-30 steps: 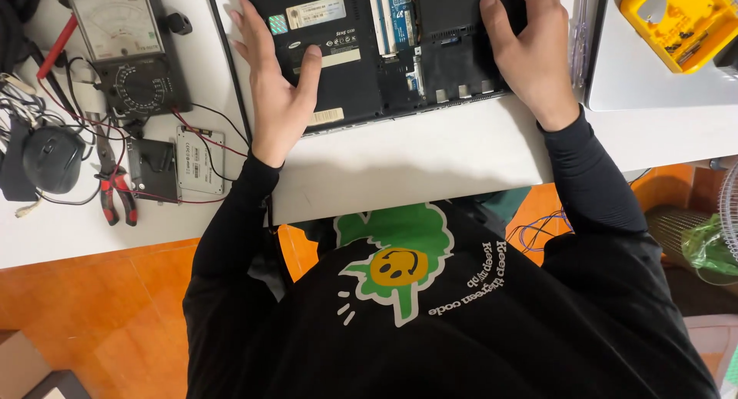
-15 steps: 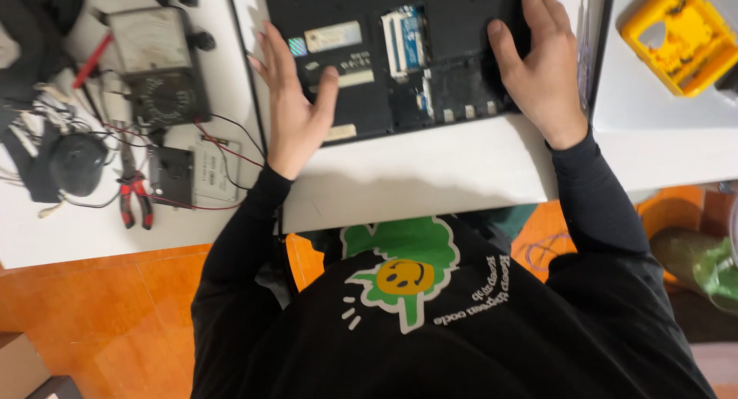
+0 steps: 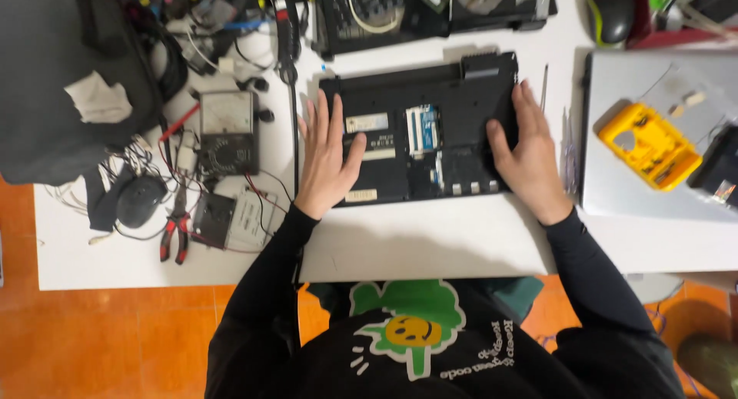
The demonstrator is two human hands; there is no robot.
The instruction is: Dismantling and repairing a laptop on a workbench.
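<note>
Your left hand [image 3: 327, 159] lies flat, fingers spread, on the near left part of a black laptop base [image 3: 421, 137] turned underside up; the palm hangs over its left edge and the thumb points inward across the casing. Your right hand [image 3: 525, 151] lies flat on the opposite end, fingers together and pointing away from you, thumb hooked inward over the casing; neither hand pinches or grasps anything. Between the two hands: an open compartment showing a memory module [image 3: 423, 128] and pale labels. The base lies on a white table [image 3: 430, 249], just ahead of your chest. Outward from the left hand: an analogue multimeter [image 3: 225, 131] with red and black leads, a small grey box [image 3: 247, 220] trailing wires, red-handled pliers [image 3: 176, 231], a dark mouse [image 3: 140, 201], and a black bag [image 3: 69, 84] farthest out. Outward from the right hand: a thin screwdriver [image 3: 543, 86], a silver closed laptop [image 3: 653, 145] bearing a yellow tool case [image 3: 649, 144]. Beyond both hands: a second opened laptop [image 3: 430, 7] and another mouse [image 3: 609, 13].
</note>
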